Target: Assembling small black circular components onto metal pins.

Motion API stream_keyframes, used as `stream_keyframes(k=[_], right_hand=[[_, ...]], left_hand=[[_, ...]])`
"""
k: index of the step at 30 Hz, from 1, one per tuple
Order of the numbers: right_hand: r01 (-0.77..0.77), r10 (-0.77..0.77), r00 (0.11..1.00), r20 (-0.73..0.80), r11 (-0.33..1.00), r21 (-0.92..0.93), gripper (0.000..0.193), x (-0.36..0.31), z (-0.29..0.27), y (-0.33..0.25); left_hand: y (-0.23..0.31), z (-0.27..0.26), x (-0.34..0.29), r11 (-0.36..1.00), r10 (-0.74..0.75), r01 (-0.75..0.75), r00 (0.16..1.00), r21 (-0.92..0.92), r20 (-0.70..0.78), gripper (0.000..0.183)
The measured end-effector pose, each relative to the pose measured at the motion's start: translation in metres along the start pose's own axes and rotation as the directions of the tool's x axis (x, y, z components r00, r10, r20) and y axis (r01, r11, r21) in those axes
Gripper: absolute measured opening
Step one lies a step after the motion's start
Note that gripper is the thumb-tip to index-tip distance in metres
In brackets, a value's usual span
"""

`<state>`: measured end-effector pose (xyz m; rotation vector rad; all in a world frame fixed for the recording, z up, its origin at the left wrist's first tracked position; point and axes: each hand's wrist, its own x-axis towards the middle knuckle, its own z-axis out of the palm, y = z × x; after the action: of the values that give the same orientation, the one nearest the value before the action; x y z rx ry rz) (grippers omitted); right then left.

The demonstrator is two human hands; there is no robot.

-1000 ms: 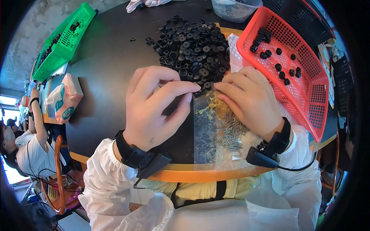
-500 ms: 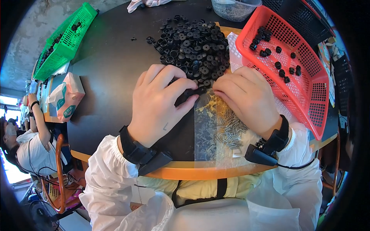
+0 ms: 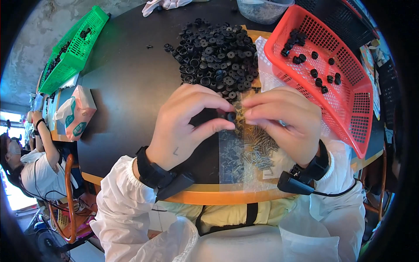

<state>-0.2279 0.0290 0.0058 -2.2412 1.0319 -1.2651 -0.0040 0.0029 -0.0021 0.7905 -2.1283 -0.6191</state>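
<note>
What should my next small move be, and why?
Probably ease your right hand slightly left, toward the black piece pinched in your left hand: the right fingertips face it across a small gap. Whether they hold anything, I can't tell.

Left grip (image 3: 180,120) pinched, right grip (image 3: 297,120) curled nearby.

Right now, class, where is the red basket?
In the head view, the red basket is at the upper right, beyond the person's right hand and to the right of the pile of black parts.
</note>
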Motion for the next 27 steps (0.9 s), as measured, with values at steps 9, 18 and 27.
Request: stream_keyframes(k=[9,18,27], right_hand=[[-0.154,0.144,0.988,0.053,0.933,0.325,0.018,-0.004,0.003,0.000],[-0.166,0.149,0.986,0.072,0.897,0.409,0.017,-0.005,0.005,-0.001],[-0.067,0.058,0.997,0.058,0.982,0.175,0.021,-0.006,0.000,-0.005]], left_hand=[[0.006,0.005,-0.004,0.974,-0.080,0.081,0.997,-0.210,0.016,0.030],[0.009,0.004,-0.005,0.978,-0.062,0.068,0.997,-0.197,0.038,0.031],[0.015,0.005,-0.007,0.934,-0.146,0.166,0.985,-0.316,0.088,0.037]])
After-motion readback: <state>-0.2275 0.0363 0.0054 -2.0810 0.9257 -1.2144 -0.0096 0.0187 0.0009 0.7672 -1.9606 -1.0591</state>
